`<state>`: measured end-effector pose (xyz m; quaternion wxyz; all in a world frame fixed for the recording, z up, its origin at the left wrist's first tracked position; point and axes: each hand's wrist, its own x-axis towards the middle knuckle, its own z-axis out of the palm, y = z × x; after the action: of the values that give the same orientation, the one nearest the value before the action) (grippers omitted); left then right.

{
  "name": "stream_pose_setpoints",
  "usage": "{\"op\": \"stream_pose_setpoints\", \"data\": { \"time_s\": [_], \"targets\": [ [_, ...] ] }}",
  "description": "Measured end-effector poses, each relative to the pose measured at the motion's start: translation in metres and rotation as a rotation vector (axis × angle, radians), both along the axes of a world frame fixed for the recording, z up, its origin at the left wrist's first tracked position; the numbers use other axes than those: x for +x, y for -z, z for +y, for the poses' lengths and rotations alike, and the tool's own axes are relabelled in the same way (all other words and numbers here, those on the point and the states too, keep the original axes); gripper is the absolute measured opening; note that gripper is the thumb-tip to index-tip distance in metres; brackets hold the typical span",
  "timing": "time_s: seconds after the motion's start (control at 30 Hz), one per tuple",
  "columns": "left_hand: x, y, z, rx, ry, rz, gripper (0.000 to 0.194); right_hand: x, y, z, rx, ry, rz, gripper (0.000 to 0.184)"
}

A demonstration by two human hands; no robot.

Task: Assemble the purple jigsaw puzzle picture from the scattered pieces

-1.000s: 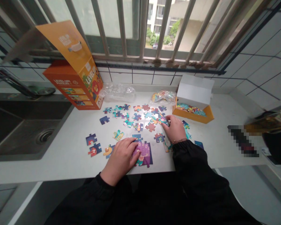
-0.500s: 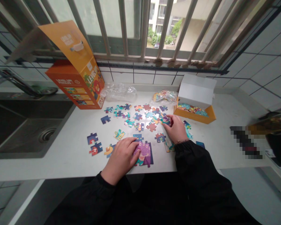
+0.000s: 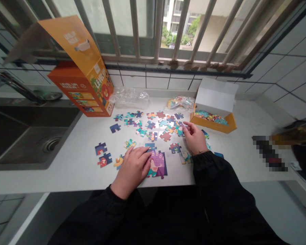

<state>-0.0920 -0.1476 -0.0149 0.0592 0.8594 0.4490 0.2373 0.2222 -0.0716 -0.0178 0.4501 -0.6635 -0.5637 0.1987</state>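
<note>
My left hand [image 3: 135, 165] lies over the left side of a joined purple puzzle section [image 3: 158, 162], its fingers stretched out and resting there. My right hand [image 3: 196, 139] is at the right end of the loose puzzle pieces, thumb and forefinger apart beside a teal and purple puzzle piece [image 3: 179, 129]. Whether the fingertips touch that piece I cannot tell. A reddish-brown puzzle piece [image 3: 165, 136] and a red and blue one [image 3: 174, 148] lie left of this hand. Under the right wrist, a teal puzzle piece [image 3: 185, 158] is partly covered. An orange and blue piece [image 3: 118, 162] sits beside my left hand.
An orange puzzle box [image 3: 85, 92] stands open at the back left, beside the sink [image 3: 40, 136]. Crumpled clear plastic [image 3: 130, 98] and a bag of pieces [image 3: 181, 103] lie along the wall. A yellow box [image 3: 214, 123] holds more pieces at the back right.
My right hand has drawn back slightly to the right and its thumb and forefinger have parted, showing more of the teal and purple piece. My left hand has shifted little.
</note>
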Motion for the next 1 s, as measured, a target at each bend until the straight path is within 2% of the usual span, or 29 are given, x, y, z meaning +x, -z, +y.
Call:
{"op": "stream_pose_setpoints", "data": {
  "time_s": [0.13, 0.27, 0.33, 0.43, 0.57, 0.67, 0.77, 0.87, 1.0],
  "targets": [
    [0.001, -0.001, 0.000, 0.001, -0.016, 0.008, 0.027, -0.003, -0.005, 0.001, 0.005, 0.004, 0.058, 0.055],
    [0.002, -0.002, 0.000, -0.007, -0.034, 0.017, 0.029, -0.007, -0.016, -0.008, -0.058, 0.011, 0.277, 0.060],
    [0.002, -0.002, 0.000, -0.010, -0.037, 0.015, 0.029, -0.014, -0.025, -0.027, -0.101, -0.029, 0.408, 0.061],
    [0.002, -0.002, 0.001, -0.019, -0.037, 0.011, 0.029, -0.031, -0.033, -0.076, -0.225, -0.191, 0.482, 0.053],
    [0.003, -0.004, 0.001, -0.028, -0.036, 0.005, 0.029, -0.058, -0.026, -0.143, -0.458, -0.298, 0.480, 0.040],
    [0.003, -0.004, 0.001, -0.022, -0.031, 0.003, 0.029, -0.070, -0.015, -0.170, -0.527, -0.274, 0.373, 0.037],
    [0.003, -0.002, 0.002, -0.018, -0.023, 0.006, 0.029, -0.074, -0.012, -0.176, -0.540, -0.225, 0.272, 0.034],
    [0.003, -0.001, 0.001, -0.008, -0.018, -0.004, 0.029, -0.075, -0.016, -0.175, -0.525, -0.225, 0.172, 0.030],
    [-0.001, -0.006, -0.010, -0.001, 0.101, -0.066, 0.025, -0.078, -0.021, -0.175, -0.525, -0.249, 0.144, 0.029]
  ]
}}
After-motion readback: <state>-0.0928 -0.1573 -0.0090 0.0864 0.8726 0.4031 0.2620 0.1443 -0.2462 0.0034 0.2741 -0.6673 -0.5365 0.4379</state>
